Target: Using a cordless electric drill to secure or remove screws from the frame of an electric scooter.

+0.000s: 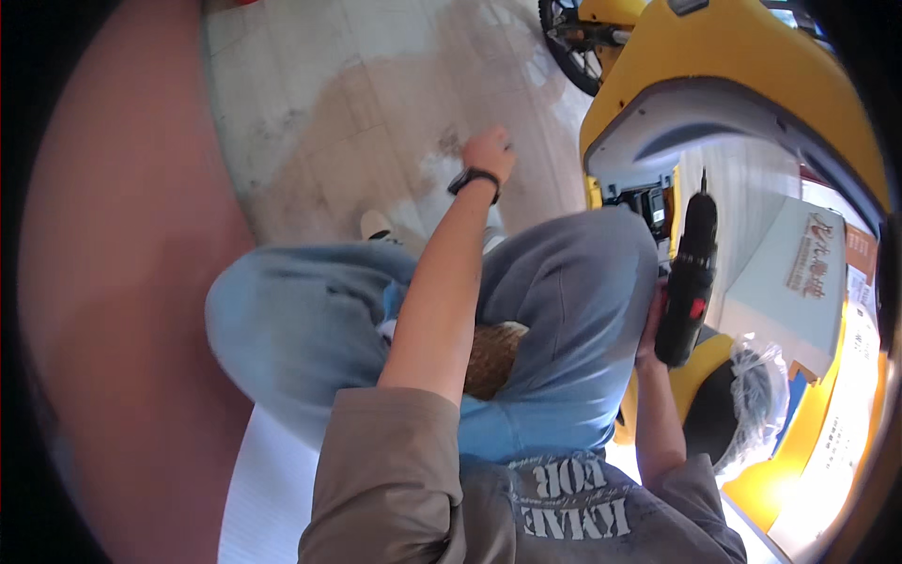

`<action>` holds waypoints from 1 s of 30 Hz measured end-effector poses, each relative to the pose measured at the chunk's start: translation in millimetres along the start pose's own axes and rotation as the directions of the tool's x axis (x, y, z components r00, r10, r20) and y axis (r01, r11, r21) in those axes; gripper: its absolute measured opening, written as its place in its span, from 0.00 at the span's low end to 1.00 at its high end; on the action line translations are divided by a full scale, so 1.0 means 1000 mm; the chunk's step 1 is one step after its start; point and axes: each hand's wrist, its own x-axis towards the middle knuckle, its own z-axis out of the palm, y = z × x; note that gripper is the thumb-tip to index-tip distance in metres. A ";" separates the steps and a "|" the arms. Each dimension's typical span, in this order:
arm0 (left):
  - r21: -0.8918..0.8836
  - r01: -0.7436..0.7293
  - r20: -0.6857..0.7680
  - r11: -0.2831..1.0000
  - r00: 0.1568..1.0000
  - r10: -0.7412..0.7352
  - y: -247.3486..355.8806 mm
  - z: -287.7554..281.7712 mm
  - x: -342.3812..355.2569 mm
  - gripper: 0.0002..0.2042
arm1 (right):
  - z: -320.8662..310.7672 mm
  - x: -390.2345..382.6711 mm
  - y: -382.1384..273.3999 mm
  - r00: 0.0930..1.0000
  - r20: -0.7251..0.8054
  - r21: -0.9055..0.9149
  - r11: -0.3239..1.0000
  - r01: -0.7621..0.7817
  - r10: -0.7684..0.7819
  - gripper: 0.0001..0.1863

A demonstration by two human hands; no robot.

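Right hand: grip clenched around the handle of a black cordless drill, held upright with its bit pointing up, just beside the person's right knee. The drill stands close to the open grey panel of a yellow scooter, near the exposed black parts below that panel. Left hand: extended forward over the tiled floor, well apart from the drill, fingers curled shut; whether it holds anything cannot be told. A black wristband sits on the left wrist.
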 end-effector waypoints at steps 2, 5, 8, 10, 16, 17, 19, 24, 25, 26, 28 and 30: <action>-0.104 -0.042 -0.003 0.994 0.999 0.042 0.040 -0.028 -0.001 0.08 | 0.017 0.007 -0.002 0.999 0.032 0.150 0.988 -0.028 0.023 0.17; -0.250 -0.095 -0.067 0.964 0.994 0.081 0.100 -0.075 -0.016 0.08 | 0.025 0.008 -0.008 0.979 -0.027 0.328 0.923 0.199 -0.202 0.15; -0.418 -0.133 -0.102 0.899 0.990 0.099 0.152 -0.116 -0.045 0.08 | 0.014 -0.002 -0.029 0.968 -0.116 0.339 0.907 0.249 -0.223 0.20; -0.481 -0.168 -0.102 0.860 0.986 0.136 0.178 -0.144 -0.069 0.09 | -0.009 -0.008 -0.051 0.888 -0.227 0.100 0.897 0.430 -0.400 0.22; -0.754 -0.013 0.299 0.657 0.883 0.361 0.239 -0.184 -0.147 0.13 | -0.076 -0.044 -0.075 0.896 -0.180 0.473 0.763 0.440 -0.405 0.19; -0.782 -0.039 0.272 0.622 0.877 0.397 0.246 -0.182 -0.160 0.12 | -0.085 -0.048 -0.070 0.900 -0.135 0.443 0.787 0.429 -0.415 0.16; -0.874 0.189 0.417 0.448 0.764 0.493 0.264 -0.185 -0.169 0.10 | -0.093 -0.060 -0.061 0.944 -0.093 0.442 0.837 0.323 -0.316 0.14; -0.859 0.292 0.493 0.421 0.694 0.525 0.290 -0.168 -0.194 0.09 | -0.106 -0.074 -0.026 0.943 -0.061 0.616 0.731 0.294 -0.328 0.16; -0.842 0.285 0.511 0.458 0.697 0.504 0.293 -0.166 -0.198 0.08 | -0.105 -0.074 -0.020 0.924 -0.111 0.625 0.697 0.352 -0.367 0.18; -0.823 0.284 0.528 0.491 0.699 0.481 0.294 -0.161 -0.201 0.08 | -0.103 -0.075 -0.014 0.896 -0.180 0.598 0.679 0.427 -0.406 0.20; -0.796 0.272 0.555 0.541 0.685 0.471 0.297 -0.153 -0.203 0.08 | -0.098 -0.073 0.000 0.894 -0.187 0.622 0.655 0.428 -0.406 0.20; -0.760 0.280 0.591 0.586 0.673 0.445 0.297 -0.143 -0.202 0.08 | -0.091 -0.075 0.011 0.894 -0.195 0.621 0.654 0.431 -0.403 0.21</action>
